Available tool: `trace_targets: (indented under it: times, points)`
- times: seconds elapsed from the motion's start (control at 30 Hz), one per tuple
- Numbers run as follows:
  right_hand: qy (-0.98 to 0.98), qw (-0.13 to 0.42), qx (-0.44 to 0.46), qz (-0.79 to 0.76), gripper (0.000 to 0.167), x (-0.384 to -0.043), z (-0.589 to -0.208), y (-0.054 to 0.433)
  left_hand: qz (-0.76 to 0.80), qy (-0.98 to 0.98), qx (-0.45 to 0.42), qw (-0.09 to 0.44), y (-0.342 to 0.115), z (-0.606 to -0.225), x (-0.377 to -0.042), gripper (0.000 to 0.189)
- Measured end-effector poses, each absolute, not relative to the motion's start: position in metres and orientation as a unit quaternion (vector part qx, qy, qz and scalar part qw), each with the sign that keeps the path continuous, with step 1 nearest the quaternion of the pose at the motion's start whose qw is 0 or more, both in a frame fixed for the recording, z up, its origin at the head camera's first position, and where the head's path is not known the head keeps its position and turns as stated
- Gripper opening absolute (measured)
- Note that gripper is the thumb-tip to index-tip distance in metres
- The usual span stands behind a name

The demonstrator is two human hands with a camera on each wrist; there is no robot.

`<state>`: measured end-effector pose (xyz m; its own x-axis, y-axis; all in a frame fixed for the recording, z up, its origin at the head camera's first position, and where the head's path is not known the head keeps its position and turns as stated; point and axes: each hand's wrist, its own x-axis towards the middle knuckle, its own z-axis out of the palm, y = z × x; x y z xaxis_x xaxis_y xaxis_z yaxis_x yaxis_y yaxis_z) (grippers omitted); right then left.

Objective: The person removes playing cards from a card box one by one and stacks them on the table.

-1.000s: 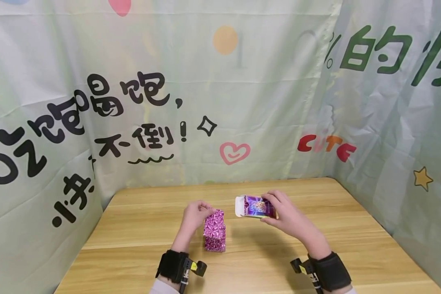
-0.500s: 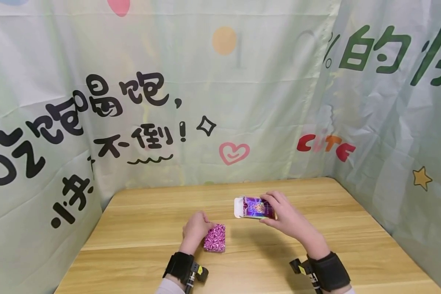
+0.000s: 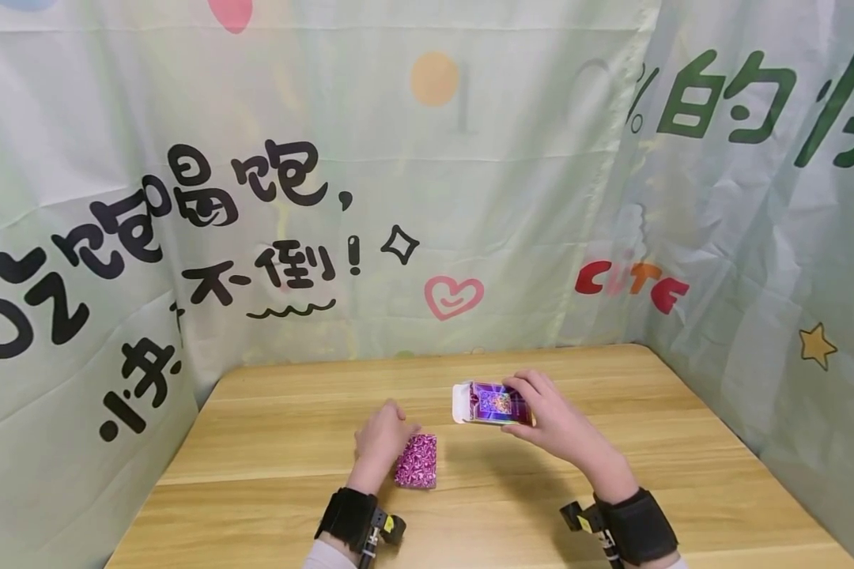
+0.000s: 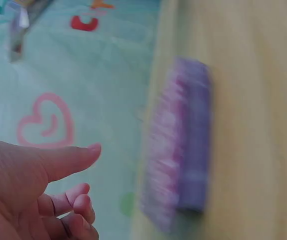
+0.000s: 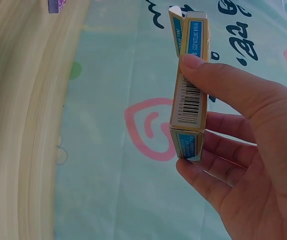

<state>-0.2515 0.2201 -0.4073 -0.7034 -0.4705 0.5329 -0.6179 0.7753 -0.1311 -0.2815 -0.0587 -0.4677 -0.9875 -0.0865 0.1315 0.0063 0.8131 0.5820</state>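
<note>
A squared stack of pink-and-white patterned cards [image 3: 418,464] lies on the wooden table, left of centre. My left hand [image 3: 380,439] hovers by the stack's far left corner and holds nothing. In the left wrist view its thumb [image 4: 71,161] is stretched out and the other fingers are loosely bent, with a gap between them and the blurred stack [image 4: 176,145]. To the right, above the table, my right hand [image 3: 557,415] grips a shiny purple card box [image 3: 496,403] between thumb and fingers. The box's white end flap [image 3: 461,403] points left, open. A barcode side [image 5: 188,100] shows in the right wrist view.
The wooden table [image 3: 292,403] ends at its back edge against a pale green printed curtain [image 3: 512,197]. Another curtain panel [image 3: 754,237] runs along the right side. Black camera straps sit on both wrists.
My left hand has come toward me, bringing the upper cards down onto the rest, and has let go of them. The stack is now even. My right hand with the box has barely moved.
</note>
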Motion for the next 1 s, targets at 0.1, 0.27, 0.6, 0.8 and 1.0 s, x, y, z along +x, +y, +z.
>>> trace_targets:
  times: [0.1, 0.27, 0.6, 0.8, 1.0]
  points:
    - [-0.911, 0.238, 0.300, 0.152, 0.065, -0.251, -0.407, 0.220, -0.344, -0.934, -0.006, 0.093, -0.056, -0.453, -0.278, 0.029]
    - [-0.910, 0.238, 0.306, 0.148, 0.066, -0.250, -0.407, 0.218, -0.457, -0.881, -0.068, 0.101, -0.049, -0.430, -0.270, 0.020]
    - [-0.908, 0.242, 0.312, 0.138, 0.067, -0.250, -0.410, 0.211, -0.531, -0.835, -0.143, 0.036, -0.034, -0.412, -0.255, 0.019]
    - [-0.902, 0.251, 0.325, 0.134, 0.067, -0.247, -0.408, 0.204, -0.521, -0.841, -0.144, 0.022, -0.029, -0.417, -0.256, 0.028]
    - [-0.897, 0.251, 0.337, 0.139, 0.065, -0.244, -0.405, 0.198, -0.525, -0.841, -0.127, 0.017, -0.025, -0.418, -0.256, 0.032]
